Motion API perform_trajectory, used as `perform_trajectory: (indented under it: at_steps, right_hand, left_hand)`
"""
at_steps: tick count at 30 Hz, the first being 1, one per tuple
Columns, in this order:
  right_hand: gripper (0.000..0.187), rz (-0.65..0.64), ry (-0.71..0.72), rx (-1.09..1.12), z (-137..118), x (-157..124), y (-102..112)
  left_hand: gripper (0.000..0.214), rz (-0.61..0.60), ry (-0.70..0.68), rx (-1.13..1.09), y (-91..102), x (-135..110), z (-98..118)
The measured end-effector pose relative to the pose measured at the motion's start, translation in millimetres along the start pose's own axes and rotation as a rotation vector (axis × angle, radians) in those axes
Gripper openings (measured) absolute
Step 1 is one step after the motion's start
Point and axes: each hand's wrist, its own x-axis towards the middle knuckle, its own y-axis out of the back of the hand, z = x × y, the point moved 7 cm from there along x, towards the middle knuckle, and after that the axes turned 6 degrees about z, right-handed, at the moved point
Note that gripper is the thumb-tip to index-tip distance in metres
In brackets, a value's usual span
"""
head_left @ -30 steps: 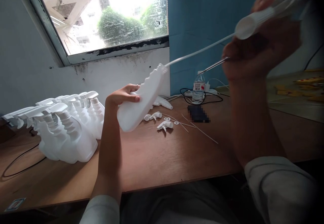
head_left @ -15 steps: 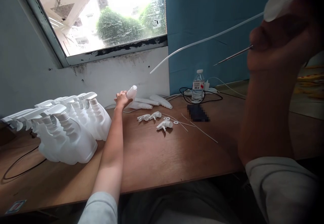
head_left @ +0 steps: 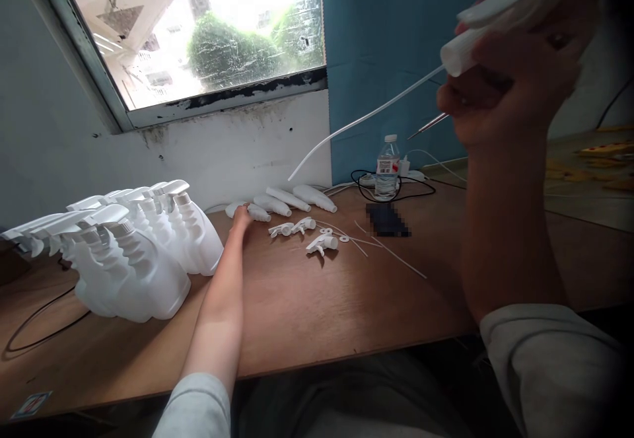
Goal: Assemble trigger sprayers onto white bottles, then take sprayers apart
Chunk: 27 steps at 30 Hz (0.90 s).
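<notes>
My left hand reaches to the back of the table, its fingers closed over a white plastic bottle that lies on its side. Several more white bottles lie in a row to its right. Raised at the upper right, my right hand grips a white spray trigger head. From the head a long thin dip tube curves down to the left. A slim metal pointed tool sticks out of the same hand. Nearer on the table lie loose trigger heads.
Upright spray bottles with heads on stand grouped at the left. Thin tubes and small white rings lie mid-table. Behind them are a blurred dark object, a water bottle and a black cable.
My left hand has lowered the bottle from a raised tilt down onto the table beside the others. My right hand has moved left with the trigger head, tube and pointed tool.
</notes>
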Motion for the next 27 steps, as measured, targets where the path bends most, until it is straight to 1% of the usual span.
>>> perform_trajectory:
  at_steps: [2, 4, 6, 8, 9, 10, 12, 14, 15, 17, 19, 22, 25, 27]
  right_hand:
    - [0.025, -0.051, -0.06, -0.052, 5, -2, -8]
    - [0.03, -0.142, -0.117, -0.084, 13, -6, -18]
    - [0.032, -0.221, -0.17, -0.132, 23, -11, -27]
    - [0.036, -0.277, -0.242, -0.251, 33, -18, -37]
    - [0.039, -0.315, -0.279, -0.33, 39, -23, -43]
    - [0.041, -0.37, -0.313, -0.414, 45, -28, -50]
    - [0.044, -0.507, -0.345, -0.558, 57, -40, -65]
    - [0.047, -0.615, -0.341, -0.632, 67, -51, -79]
    - [0.05, -0.638, -0.344, -0.641, 73, -56, -83]
    - [0.055, -0.626, -0.392, -0.613, 83, -62, -89]
    - [0.058, -0.574, -0.476, -0.559, 92, -66, -89]
    - [0.06, -0.516, -0.575, -0.482, 100, -70, -88]
    - [0.05, -0.521, -0.628, -0.408, 102, -73, -90]
    - [0.044, -0.538, -0.641, -0.377, 100, -75, -93]
  left_hand:
    - [0.032, 0.033, 0.002, -0.04, 10.8, 4, 9]
    - [0.031, 0.086, -0.017, -0.094, 27.2, 11, 29]
    - [0.032, 0.122, -0.067, -0.164, 45.9, 15, 59]
    - [0.03, 0.111, -0.157, -0.26, 64.6, 11, 98]
    - [0.028, 0.092, -0.226, -0.33, 74.3, 4, 121]
    - [0.029, 0.066, -0.33, -0.498, 85.7, -7, 147]
    - [0.038, -0.008, -0.501, -0.749, 107.4, -36, 192]
    - [0.043, -0.085, -0.583, -0.831, 121.8, -65, 225]
    - [0.039, -0.116, -0.602, -0.821, 125.6, -77, 237]
    - [0.029, -0.147, -0.609, -0.784, 129.0, -92, 250]
    - [0.027, -0.133, -0.585, -0.77, 129.3, -94, 252]
    - [0.016, -0.018, -0.543, -0.791, 132.5, -84, 242]
    - [0.016, 0.129, -0.523, -0.791, 140.5, -74, 231]
    - [0.016, 0.183, -0.523, -0.76, 144.7, -72, 227]
